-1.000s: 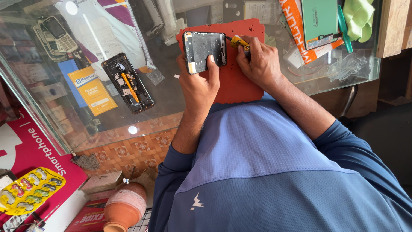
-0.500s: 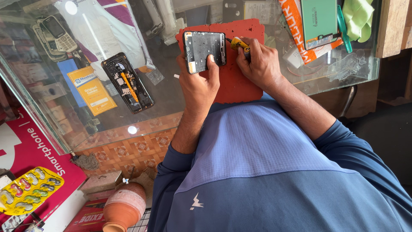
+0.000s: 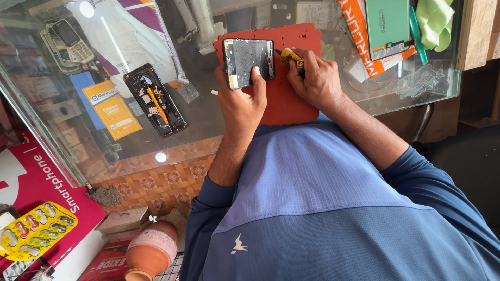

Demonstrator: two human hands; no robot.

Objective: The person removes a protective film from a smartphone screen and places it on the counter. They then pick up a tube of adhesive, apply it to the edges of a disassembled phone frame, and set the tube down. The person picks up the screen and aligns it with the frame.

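Note:
A dark, opened phone frame [image 3: 248, 60] lies on a red work mat [image 3: 285, 99] on the glass counter. My left hand [image 3: 240, 101] grips its near edge, thumb pressed on the frame's lower right corner. My right hand [image 3: 312, 78] is closed around a small yellow-handled tool [image 3: 289, 55] whose tip meets the frame's right side. Both forearms reach out from blue sleeves.
A second opened phone [image 3: 154, 100] lies on the glass counter [image 3: 208, 119] to the left. A green flat pack [image 3: 387, 25], an orange strip and a green cloth [image 3: 432, 21] sit at the far right. Old handsets show under the glass at far left. A clay pot [image 3: 151, 252] stands below.

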